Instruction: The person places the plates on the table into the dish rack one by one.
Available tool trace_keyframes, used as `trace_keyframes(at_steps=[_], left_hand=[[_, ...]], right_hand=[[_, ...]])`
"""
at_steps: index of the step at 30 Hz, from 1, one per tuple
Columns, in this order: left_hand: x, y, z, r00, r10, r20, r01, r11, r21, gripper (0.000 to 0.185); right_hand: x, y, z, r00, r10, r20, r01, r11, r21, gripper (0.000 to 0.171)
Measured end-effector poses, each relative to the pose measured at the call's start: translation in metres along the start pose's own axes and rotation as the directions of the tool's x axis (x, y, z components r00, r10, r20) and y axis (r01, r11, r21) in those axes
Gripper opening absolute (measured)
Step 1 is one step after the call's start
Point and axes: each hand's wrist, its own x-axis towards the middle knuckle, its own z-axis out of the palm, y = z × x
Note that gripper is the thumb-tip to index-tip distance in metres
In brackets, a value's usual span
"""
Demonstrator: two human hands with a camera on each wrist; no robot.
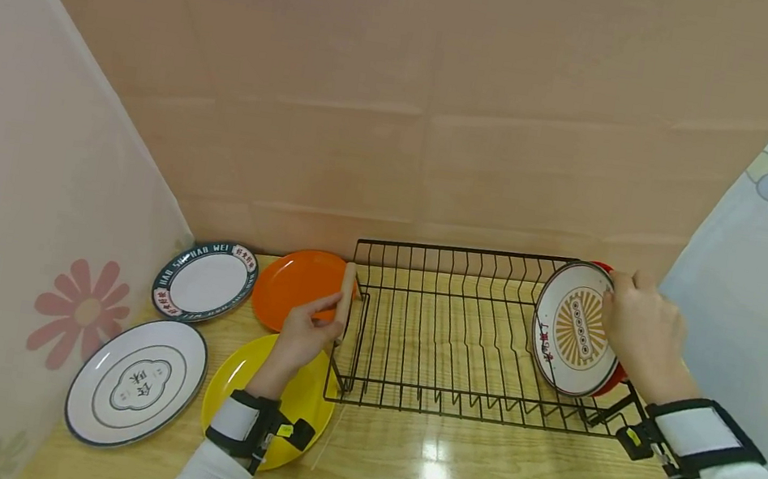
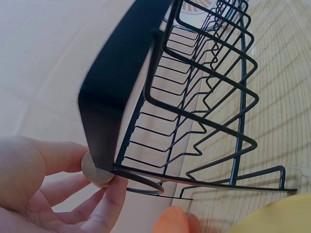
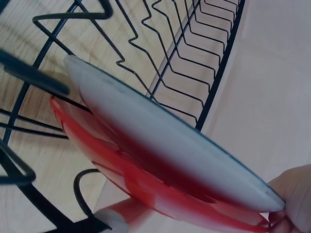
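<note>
A black wire dish rack stands on the table. At its left end my left hand pinches the rounded wooden handle between thumb and fingers, which the left wrist view shows close up at the handle end. My right hand holds the rim of a white plate with an orange sunburst pattern, standing on edge at the rack's right end. Right behind it leans a red plate, mostly hidden in the head view. Whether my right fingers touch the red plate too, I cannot tell.
Left of the rack lie an orange plate, a yellow plate, a green-rimmed white plate and a white plate with a dark rim. Behind the rack rises a beige wall covering.
</note>
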Motion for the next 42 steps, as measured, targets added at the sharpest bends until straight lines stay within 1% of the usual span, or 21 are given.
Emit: trace_keyframes(at_steps=[3, 5, 9, 13, 14, 18, 20, 21, 24, 26, 29, 33, 36, 42], left_hand=[[-0.003, 0.006, -0.001, 1.000, -0.002, 0.008, 0.002, 1.000, 0.000, 0.050], [-0.007, 0.014, -0.001, 1.000, 0.000, 0.011, 0.000, 1.000, 0.005, 0.050], [-0.018, 0.030, -0.001, 1.000, 0.003, 0.009, -0.003, 1.000, 0.022, 0.049], [-0.021, 0.034, -0.001, 1.000, 0.011, 0.008, -0.011, 1.000, 0.018, 0.048], [-0.021, 0.034, -0.001, 1.000, 0.011, 0.010, -0.011, 1.000, 0.016, 0.048], [-0.008, 0.013, 0.000, 1.000, 0.020, 0.008, -0.020, 1.000, 0.000, 0.048], [-0.005, 0.008, 0.000, 1.000, 0.021, 0.012, -0.021, 1.000, -0.005, 0.048], [-0.004, 0.007, 0.000, 1.000, 0.019, 0.013, -0.019, 1.000, -0.010, 0.048], [-0.010, 0.017, -0.001, 0.999, 0.019, 0.028, -0.019, 1.000, -0.010, 0.049], [-0.011, 0.020, -0.002, 1.000, 0.003, 0.029, -0.003, 1.000, -0.018, 0.049], [-0.005, 0.011, -0.002, 1.000, 0.006, 0.026, -0.005, 1.000, -0.019, 0.049], [0.001, -0.001, -0.001, 1.000, 0.018, 0.013, -0.017, 1.000, -0.015, 0.049], [0.002, -0.004, 0.000, 0.999, 0.031, 0.006, -0.031, 0.999, -0.010, 0.048], [0.002, -0.005, 0.000, 1.000, 0.015, -0.006, -0.015, 1.000, -0.014, 0.048]], right_hand=[[0.000, 0.000, 0.000, 1.000, 0.002, 0.011, -0.002, 1.000, 0.004, 0.022], [0.000, 0.001, 0.000, 1.000, 0.009, 0.021, -0.009, 1.000, 0.010, 0.025], [-0.001, 0.003, 0.000, 1.000, 0.011, 0.013, -0.012, 1.000, 0.009, 0.031], [-0.001, 0.004, -0.001, 1.000, 0.014, -0.002, -0.014, 1.000, 0.011, 0.033], [-0.001, 0.004, -0.001, 1.000, 0.016, -0.001, -0.016, 1.000, 0.016, 0.033], [-0.001, 0.006, -0.002, 0.999, 0.032, 0.011, -0.032, 0.999, 0.031, 0.033], [-0.002, 0.007, -0.002, 1.000, 0.028, 0.005, -0.028, 0.999, 0.027, 0.033], [-0.002, 0.007, -0.002, 1.000, 0.027, 0.004, -0.027, 0.999, 0.025, 0.033], [-0.003, 0.008, -0.002, 1.000, 0.025, -0.012, -0.024, 1.000, 0.019, 0.033], [-0.003, 0.009, -0.002, 1.000, 0.022, -0.021, -0.021, 1.000, 0.015, 0.033], [-0.003, 0.009, -0.003, 1.000, 0.023, -0.018, -0.023, 1.000, 0.017, 0.034], [-0.002, 0.007, -0.004, 0.998, 0.055, 0.017, -0.056, 0.997, 0.045, 0.033], [-0.002, 0.005, -0.006, 0.996, 0.081, 0.045, -0.084, 0.994, 0.067, 0.032], [0.000, 0.001, -0.009, 0.991, 0.097, 0.092, -0.105, 0.991, 0.089, 0.036]])
